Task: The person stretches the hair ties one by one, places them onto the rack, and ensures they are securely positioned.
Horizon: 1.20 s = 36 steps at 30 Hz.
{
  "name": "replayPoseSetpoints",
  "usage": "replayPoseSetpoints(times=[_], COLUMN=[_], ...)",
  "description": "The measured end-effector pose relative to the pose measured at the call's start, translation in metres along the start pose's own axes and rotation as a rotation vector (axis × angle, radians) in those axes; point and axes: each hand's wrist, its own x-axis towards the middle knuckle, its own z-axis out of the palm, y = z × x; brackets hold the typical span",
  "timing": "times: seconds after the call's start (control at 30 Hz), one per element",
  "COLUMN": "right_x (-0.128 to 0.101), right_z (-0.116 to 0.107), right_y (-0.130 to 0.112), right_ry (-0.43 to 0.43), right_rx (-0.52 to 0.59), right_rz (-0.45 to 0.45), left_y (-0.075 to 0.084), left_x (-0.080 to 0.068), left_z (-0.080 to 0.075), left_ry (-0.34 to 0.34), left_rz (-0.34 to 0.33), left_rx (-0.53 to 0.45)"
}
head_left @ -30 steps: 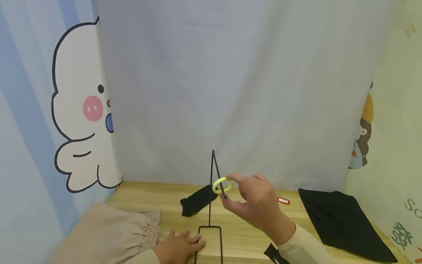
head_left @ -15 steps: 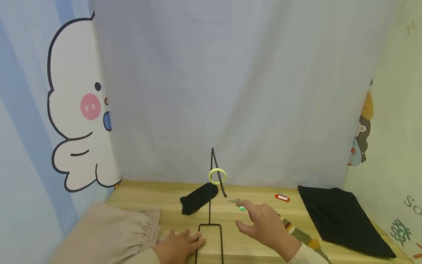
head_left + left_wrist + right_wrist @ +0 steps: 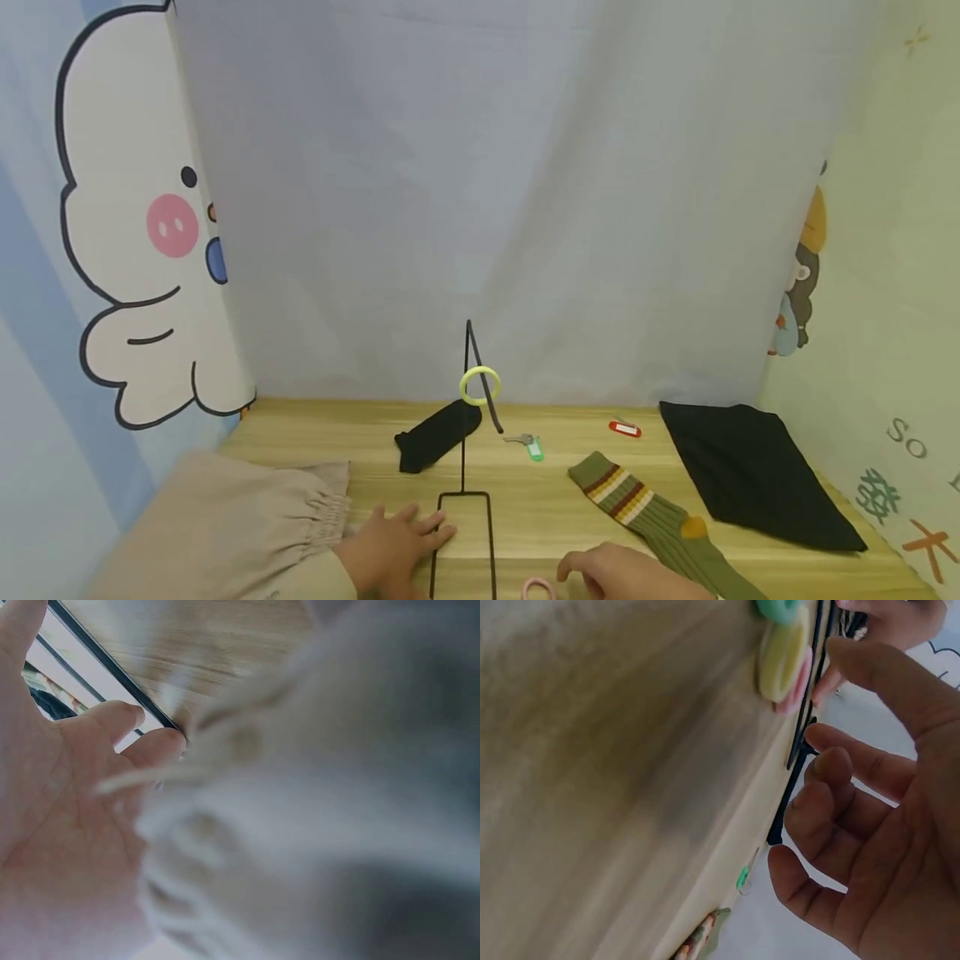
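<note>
Right hand [image 3: 622, 575] has dropped from mid-table to the near edge since half a second ago, uncovering the striped olive sock [image 3: 660, 521]; yellow ring [image 3: 479, 385] stays hung on the black wire stand [image 3: 465, 467]. Right fingers loosely spread, holding nothing, just beside a pink ring [image 3: 537, 589] on the table. Left hand [image 3: 393, 546] lies flat, fingers straight, on the wooden table [image 3: 540, 508] touching the stand's base loop, next to beige gathered cloth [image 3: 247, 525].

Table holds a black sock [image 3: 435, 433], green key tag [image 3: 532, 448], red tag [image 3: 624, 428] and black cloth [image 3: 750, 475]. Pale curtains with cartoon prints enclose it.

Right wrist view alone shows stacked rings, yellow over pink with green beyond [image 3: 784, 656], near the stand's base. Left wrist view is mostly blurred cloth, with the open palm [image 3: 67, 810].
</note>
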Motion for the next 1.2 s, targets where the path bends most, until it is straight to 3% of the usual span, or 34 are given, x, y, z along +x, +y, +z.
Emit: replayPoseSetpoints(times=[0.23,0.4,0.57,0.63,0.83,1.1,1.2], right_x=[0.004,0.006,0.006,0.006,0.006,0.005,0.005], right_z=[0.003,0.007,0.014,0.016,0.020,0.019,0.019], right_y=[0.003,0.008,0.008,0.008,0.010,0.001,-0.004], right_ry=[-0.102,-0.079,-0.066,-0.063,-0.009,0.017,0.021], right_rx=[0.011,-0.015,0.038,-0.017,-0.270,-0.291,-0.249], right_rz=[-0.110,-0.179,-0.151,-0.158,-0.308,-0.333,-0.287], left_y=[-0.002,-0.002,-0.002,-0.002,-0.001,0.002,0.002], left_x=[-0.001,-0.001,-0.002,-0.002,-0.002,-0.005,-0.004], left_z=[0.001,0.001,0.001,0.001,0.000,-0.003,-0.004], left_ry=[0.011,-0.009,-0.012,-0.009,0.015,0.010,-0.008], left_rz=[0.008,0.008,0.003,0.006,0.011,-0.003,-0.010], left_rx=[-0.007,-0.007,-0.014,-0.013,0.012,0.016,0.010])
